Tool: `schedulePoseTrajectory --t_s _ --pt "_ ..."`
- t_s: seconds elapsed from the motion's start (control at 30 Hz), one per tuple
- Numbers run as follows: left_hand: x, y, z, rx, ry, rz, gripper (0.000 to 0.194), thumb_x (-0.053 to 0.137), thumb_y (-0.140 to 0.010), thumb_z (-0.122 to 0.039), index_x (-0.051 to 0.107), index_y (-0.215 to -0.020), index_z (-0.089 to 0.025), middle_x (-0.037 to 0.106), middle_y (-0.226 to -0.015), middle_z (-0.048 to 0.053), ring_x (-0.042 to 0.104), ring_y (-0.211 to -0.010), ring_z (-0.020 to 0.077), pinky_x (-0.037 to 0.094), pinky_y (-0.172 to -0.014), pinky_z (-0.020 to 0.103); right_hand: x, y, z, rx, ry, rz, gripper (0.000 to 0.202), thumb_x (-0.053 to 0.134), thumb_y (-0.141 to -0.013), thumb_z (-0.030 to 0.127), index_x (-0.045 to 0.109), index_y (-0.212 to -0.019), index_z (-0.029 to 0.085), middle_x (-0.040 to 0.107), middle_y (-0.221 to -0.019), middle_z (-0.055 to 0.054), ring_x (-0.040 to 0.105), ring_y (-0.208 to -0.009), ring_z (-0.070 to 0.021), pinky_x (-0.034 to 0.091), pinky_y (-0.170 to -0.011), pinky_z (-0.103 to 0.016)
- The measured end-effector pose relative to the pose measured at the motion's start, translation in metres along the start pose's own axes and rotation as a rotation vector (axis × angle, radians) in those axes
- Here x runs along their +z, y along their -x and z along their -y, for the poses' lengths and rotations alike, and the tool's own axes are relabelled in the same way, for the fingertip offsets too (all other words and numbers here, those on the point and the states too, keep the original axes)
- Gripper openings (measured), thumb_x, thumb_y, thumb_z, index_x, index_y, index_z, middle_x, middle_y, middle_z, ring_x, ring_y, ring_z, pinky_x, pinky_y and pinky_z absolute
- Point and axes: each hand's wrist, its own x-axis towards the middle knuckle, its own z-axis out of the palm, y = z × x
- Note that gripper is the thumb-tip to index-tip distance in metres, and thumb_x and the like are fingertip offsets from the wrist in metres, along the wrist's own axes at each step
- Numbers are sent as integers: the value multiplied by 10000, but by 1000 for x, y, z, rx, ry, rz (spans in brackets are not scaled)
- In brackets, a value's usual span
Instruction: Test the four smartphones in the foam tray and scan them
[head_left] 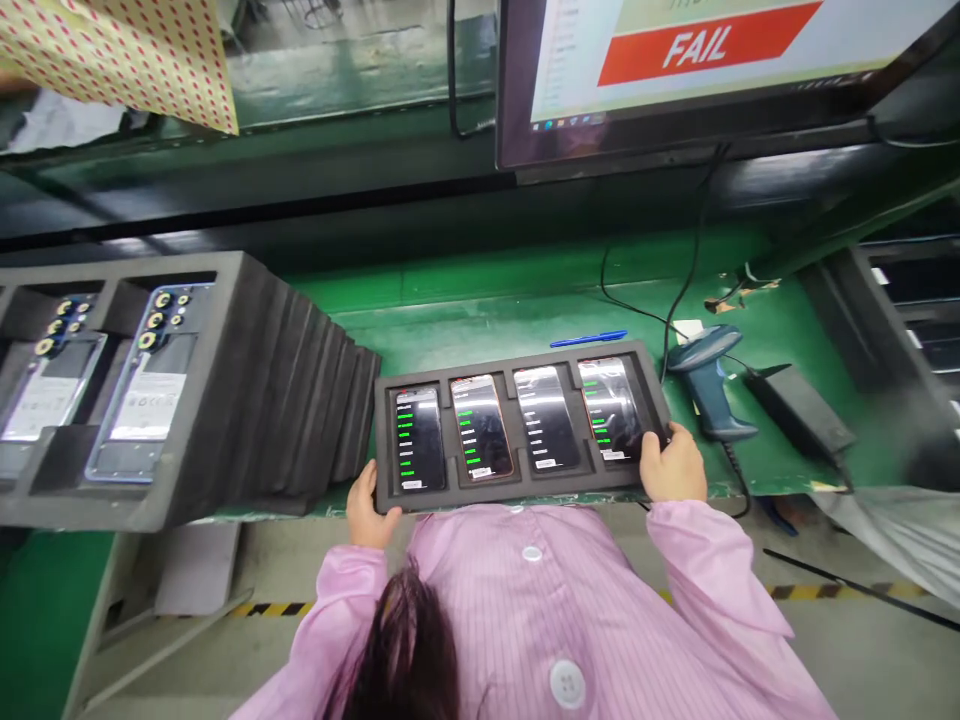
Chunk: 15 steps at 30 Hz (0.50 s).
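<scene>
A dark foam tray [444, 445] lies on the green bench in front of me, with several phones in its slots. Lit text shows on their screens, green and white on most, such as the leftmost phone [420, 440]. The third phone from the left [547, 418] shows only white lines. My left hand [369, 508] grips the tray's left front corner, thumb at the front edge. At the right end, my right hand [673, 464] is closed on the tray's edge.
Stacked foam trays [285, 400] with phones in the top one stand at left. A blue pen [589, 339] lies behind the tray. At right are a barcode scanner [706, 375], a black adapter [802, 410] and cables. A monitor [675, 160] reading FAIL hangs above.
</scene>
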Motion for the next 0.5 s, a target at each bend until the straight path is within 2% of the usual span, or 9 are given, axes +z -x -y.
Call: schedulePoseTrajectory --t_s 0.1,0.17,0.3,0.4,0.5 --pt "-1 -1 -22 -245 81 5 590 390 -811 -462 396 -1301 -132 531 -1259 156 531 -1136 245 438 -933 381 -9 -9 2 124 52 142 558 377 -768 398 471 -1176 29 594 -1003 -253 555 -948 -359 400 -822 -476" --pt "1 -6 -36 -404 61 -37 541 397 -826 -443 443 -1272 -139 552 -1237 155 536 -1131 248 441 -926 388 -13 -19 1 209 75 189 556 414 -760 436 488 -1155 52 612 -934 -233 573 -899 -355 413 -782 -468" --pt "-2 -26 -49 -579 -46 -96 559 414 -804 -537 557 -1152 -124 632 -1095 178 597 -1014 295 466 -839 429 -12 -40 -13 275 -42 299 472 465 -720 502 584 -949 107 627 -821 -175 586 -840 -320 428 -741 -423" --pt "-9 -43 -50 -697 -48 -45 614 363 -791 -606 599 -1072 -114 638 -1065 199 596 -996 337 448 -827 479 -9 -45 -25 269 -152 444 411 435 -721 538 598 -739 162 631 -745 -132 591 -784 -282 444 -696 -380" --pt "-15 -57 -50 -814 11 22 637 329 -779 -644 611 -1032 -131 640 -1066 187 575 -1033 351 424 -863 494 -7 -41 -31 284 -192 487 425 415 -717 570 574 -656 181 633 -751 -121 584 -773 -264 440 -682 -362"
